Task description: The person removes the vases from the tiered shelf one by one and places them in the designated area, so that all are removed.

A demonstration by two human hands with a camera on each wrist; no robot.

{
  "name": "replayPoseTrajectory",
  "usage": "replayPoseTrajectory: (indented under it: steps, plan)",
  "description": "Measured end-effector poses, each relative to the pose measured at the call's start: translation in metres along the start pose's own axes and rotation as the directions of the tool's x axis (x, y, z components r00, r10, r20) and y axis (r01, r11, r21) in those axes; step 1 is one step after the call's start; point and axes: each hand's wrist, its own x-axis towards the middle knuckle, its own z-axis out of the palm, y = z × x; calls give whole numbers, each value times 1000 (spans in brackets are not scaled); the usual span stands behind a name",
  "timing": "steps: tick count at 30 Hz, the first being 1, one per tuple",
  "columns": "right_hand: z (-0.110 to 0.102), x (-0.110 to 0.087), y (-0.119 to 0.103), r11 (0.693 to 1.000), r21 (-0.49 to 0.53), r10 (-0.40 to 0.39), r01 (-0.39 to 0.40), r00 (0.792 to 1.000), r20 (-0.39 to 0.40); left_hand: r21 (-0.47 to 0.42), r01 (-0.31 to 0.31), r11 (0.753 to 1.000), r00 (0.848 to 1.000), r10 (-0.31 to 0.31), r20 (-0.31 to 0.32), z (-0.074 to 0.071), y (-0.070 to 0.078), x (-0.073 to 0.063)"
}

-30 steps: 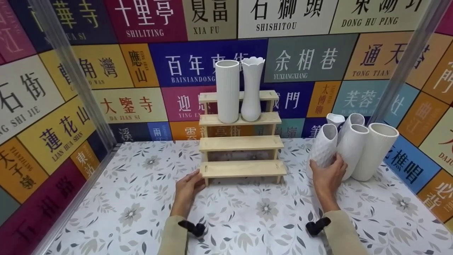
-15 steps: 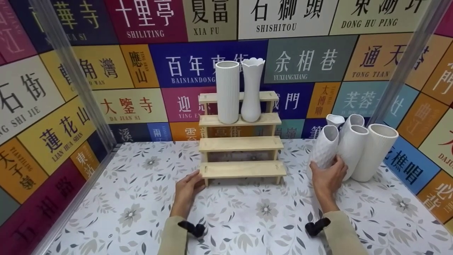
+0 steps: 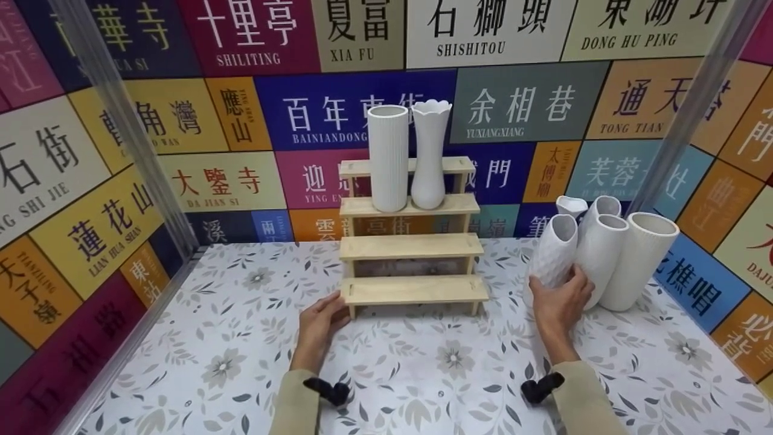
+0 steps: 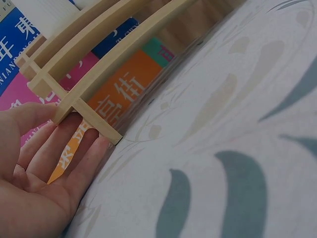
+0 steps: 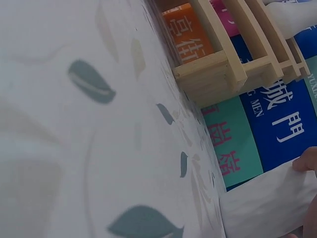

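A four-step light wooden display stand point(image 3: 413, 289) stands mid-table in the head view. My left hand point(image 3: 320, 323) holds its lower left front corner; in the left wrist view the fingers point(image 4: 89, 158) lie against the front leg. On the second-highest step are a ribbed cylindrical white vase point(image 3: 389, 160) and a waisted white vase point(image 3: 430, 157) with a scalloped rim. At right, my right hand point(image 3: 560, 299) grips a dimpled white vase point(image 3: 552, 251), thumb on its left, fingers on its right. The right wrist view shows only part of this hand point(image 5: 309, 171) at the edge.
Close behind and right of the gripped vase stand several more white vases, including a smooth one point(image 3: 607, 254) and a wide ribbed one point(image 3: 643, 260). A floral cloth point(image 3: 416, 368) covers the table. Sign-patterned walls point(image 3: 356, 90) and clear corner posts point(image 3: 145, 145) enclose it.
Both hands stay in place. The top of the dimpled vase has shifted very slightly right from its position one second ago; the stand and its vases look unchanged.
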Motion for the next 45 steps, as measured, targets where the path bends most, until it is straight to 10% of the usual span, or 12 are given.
replayPoseTrajectory:
  steps: [19,36,45]
  plan:
    - [-12,-22,-69,963,218,-180,157,979,90,0,-2,1000,1000,2,-17,-8,0,1]
    - [1,-40,-98,913,295,-366,280,882,297,21,15,1000,1000,-14,-9,-2,-2,2]
    - [29,-20,-124,936,289,-327,201,803,498,-10,3,1000,1000,-3,-11,-2,-1,3]
